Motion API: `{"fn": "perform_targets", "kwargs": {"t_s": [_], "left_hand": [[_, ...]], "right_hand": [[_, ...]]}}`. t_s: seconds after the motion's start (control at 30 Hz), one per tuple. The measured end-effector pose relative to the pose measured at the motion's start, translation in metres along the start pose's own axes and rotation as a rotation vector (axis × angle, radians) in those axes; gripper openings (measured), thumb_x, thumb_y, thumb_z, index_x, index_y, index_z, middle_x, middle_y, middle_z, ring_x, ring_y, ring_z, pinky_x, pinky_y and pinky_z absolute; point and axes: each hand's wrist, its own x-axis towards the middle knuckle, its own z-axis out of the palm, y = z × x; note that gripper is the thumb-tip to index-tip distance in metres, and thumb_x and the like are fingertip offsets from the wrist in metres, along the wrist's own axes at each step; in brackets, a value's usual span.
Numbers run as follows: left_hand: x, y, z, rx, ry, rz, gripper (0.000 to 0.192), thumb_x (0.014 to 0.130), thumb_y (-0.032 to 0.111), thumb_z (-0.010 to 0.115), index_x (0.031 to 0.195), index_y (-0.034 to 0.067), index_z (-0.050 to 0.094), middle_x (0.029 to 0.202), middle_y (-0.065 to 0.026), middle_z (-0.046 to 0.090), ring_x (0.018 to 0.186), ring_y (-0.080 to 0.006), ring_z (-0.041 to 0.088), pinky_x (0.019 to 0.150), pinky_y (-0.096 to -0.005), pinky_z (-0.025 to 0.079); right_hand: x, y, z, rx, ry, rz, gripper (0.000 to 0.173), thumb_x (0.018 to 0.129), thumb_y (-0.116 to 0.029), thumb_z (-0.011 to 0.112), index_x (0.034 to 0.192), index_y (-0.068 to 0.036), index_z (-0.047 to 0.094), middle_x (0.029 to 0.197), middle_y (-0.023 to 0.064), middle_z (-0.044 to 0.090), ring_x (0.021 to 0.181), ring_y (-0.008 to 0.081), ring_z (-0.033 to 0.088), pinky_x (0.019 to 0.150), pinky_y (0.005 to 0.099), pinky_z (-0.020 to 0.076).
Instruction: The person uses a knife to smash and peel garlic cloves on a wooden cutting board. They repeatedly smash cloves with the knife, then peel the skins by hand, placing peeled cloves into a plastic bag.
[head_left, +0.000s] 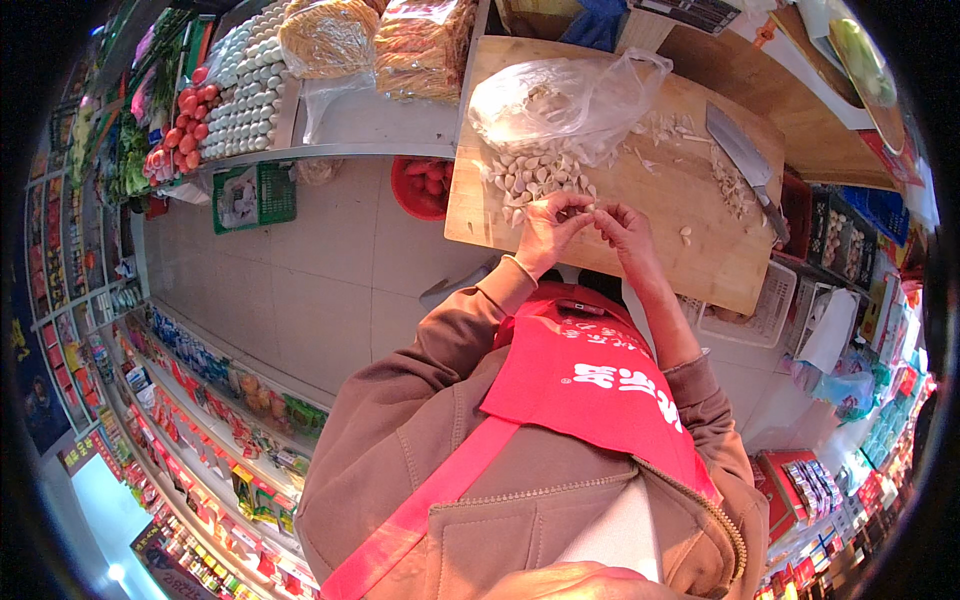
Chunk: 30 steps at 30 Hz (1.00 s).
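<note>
Both hands meet at the near edge of a wooden board (660, 217), fingertips pinched around one small garlic clove (591, 208). My left hand (551, 231) grips it from the left, beside a pile of loose garlic cloves (541, 177). From the other side, my right hand (628, 234) pinches the same clove; the fingers hide most of it. Behind the pile lies a clear plastic bag (525, 101) with pale contents, partly covering the cloves. A cleaver (739, 146) rests at the board's right side among garlic skins (729, 184). One loose clove (685, 235) lies right of my right hand.
Left of the board, a metal-edged counter (375, 124) bears bagged dried goods (330, 37), eggs (251, 97) and tomatoes (187, 127). Below it on the floor stand a red basin (409, 201) and a green crate (277, 193). A white plastic basket (776, 300) sits under the board's right corner.
</note>
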Motion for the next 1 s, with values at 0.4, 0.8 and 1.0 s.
{"fn": "perform_targets", "kwargs": {"t_s": [0.4,0.8,1.0], "left_hand": [[-0.003,0.009,-0.01,0.072,-0.118,0.012,0.023,0.082,0.0,0.075,0.104,-0.001,0.069,0.092,-0.0035,0.069,0.084,-0.0081,0.063,0.075,-0.0224,0.052],[-0.001,0.013,0.0,0.013,-0.102,-0.038,0.02,0.079,0.0,0.077,0.098,0.001,0.069,0.089,-0.0037,0.07,0.08,-0.0086,0.064,0.07,-0.0232,0.052],[0.0,0.009,0.003,-0.164,-0.11,-0.095,0.021,0.082,-0.001,0.075,0.101,0.002,0.067,0.091,-0.003,0.07,0.081,-0.0092,0.065,0.072,-0.0223,0.053]], "right_hand": [[-0.002,0.006,-0.011,0.321,-0.134,0.234,0.018,0.09,-0.026,0.07,0.086,-0.009,0.063,0.071,-0.0023,0.057,0.062,0.0077,0.049,0.057,0.023,0.0374],[0.0,-0.001,-0.014,0.219,-0.161,0.193,0.024,0.09,-0.03,0.068,0.083,-0.008,0.06,0.069,-0.0024,0.052,0.061,0.0078,0.044,0.054,0.024,0.0335],[-0.002,-0.009,-0.011,0.249,-0.173,0.206,0.024,0.091,-0.031,0.067,0.084,-0.008,0.061,0.071,-0.0034,0.052,0.062,0.0064,0.043,0.056,0.0229,0.0333]]}}
